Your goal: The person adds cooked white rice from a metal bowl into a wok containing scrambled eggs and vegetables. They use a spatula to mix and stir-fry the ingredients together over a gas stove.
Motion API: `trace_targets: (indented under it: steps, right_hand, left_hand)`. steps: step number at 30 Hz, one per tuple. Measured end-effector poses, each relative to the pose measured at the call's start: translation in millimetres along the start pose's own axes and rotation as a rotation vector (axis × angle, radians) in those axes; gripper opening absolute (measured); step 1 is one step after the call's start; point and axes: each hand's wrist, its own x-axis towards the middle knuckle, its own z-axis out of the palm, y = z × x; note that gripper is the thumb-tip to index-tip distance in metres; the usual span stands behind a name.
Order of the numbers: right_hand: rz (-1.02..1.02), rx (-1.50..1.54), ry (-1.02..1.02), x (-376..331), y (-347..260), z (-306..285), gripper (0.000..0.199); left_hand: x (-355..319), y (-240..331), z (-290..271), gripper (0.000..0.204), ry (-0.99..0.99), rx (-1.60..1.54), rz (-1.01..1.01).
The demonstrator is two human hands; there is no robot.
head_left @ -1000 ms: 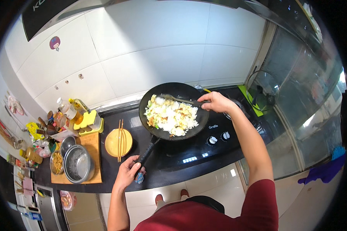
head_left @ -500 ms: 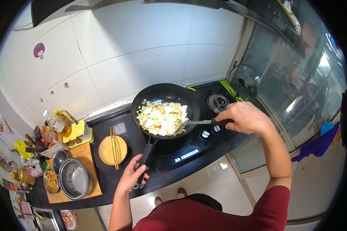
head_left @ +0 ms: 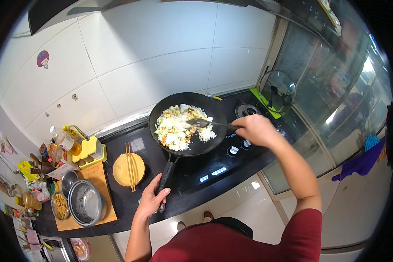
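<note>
A black wok [head_left: 161,101] stands on the left side of the stove. White rice mixed with egg and bits of green [head_left: 174,126] lies in it. My left hand [head_left: 153,196] is closed around the wok's black handle [head_left: 166,172], near its lower end. In my right hand [head_left: 256,129] is the dark handle of a spatula [head_left: 218,125]. Its blade [head_left: 198,122] rests in the middle of the rice, and a dark patch of wok shows just below it.
Left of the wok, chopsticks [head_left: 130,168] lie across a yellow bowl [head_left: 138,163]. Metal bowls [head_left: 101,198] stand on a wooden board [head_left: 111,212], beside a yellow-lidded seasoning box [head_left: 101,153] and bottles. A glass lid [head_left: 288,81] leans at the back right, behind a second burner [head_left: 239,110].
The spatula blade has moved up and left into the middle of the rice, turning some over. My right hand has shifted slightly left. My left hand keeps its grip on the wok handle.
</note>
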Motion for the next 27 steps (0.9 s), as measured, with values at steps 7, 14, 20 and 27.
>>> trace_targets:
  steps: [7, 14, 20, 27]
  right_hand:
    - [0.323, 0.657, -0.083, 55.5, 73.2, 23.3, 0.031]
    - [0.058, 0.777, -0.166, 97.7, 26.5, 76.6, 0.036]
    - [-0.283, 0.008, -0.028, 19.5, -22.5, 27.5, 0.032]
    - [-0.269, -0.078, -0.072, -48.8, -24.3, -33.9, 0.031]
  left_hand:
    - [1.4, 5.4, 4.5, 0.069, 0.004, -0.021, -0.007]
    - [-0.5, 8.3, 5.0, 0.069, 0.016, -0.001, -0.004]
    - [-2.1, 6.7, 4.0, 0.069, 0.03, 0.016, -0.016]
    - [-1.2, 6.0, 6.6, 0.07, 0.036, 0.035, 0.006]
